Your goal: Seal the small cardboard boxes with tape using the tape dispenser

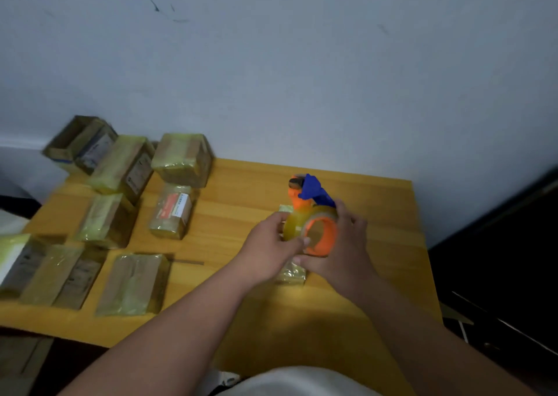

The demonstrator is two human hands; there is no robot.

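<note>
An orange and blue tape dispenser (314, 214) with a roll of clear yellowish tape stands over a small tape-wrapped box (291, 273) on the wooden table (377, 202). My right hand (341, 244) grips the dispenser from the right side. My left hand (268, 247) holds the left side of the tape roll, fingers curled against it. The small box is mostly hidden under both hands; only its near corner and a far corner (284, 208) show.
Several tape-wrapped cardboard boxes (133, 284) lie across the left half of the table, some stacked at the back left (181, 160). One open box (75, 142) sits at the far left corner. A wall stands behind; dark floor lies right of the table edge.
</note>
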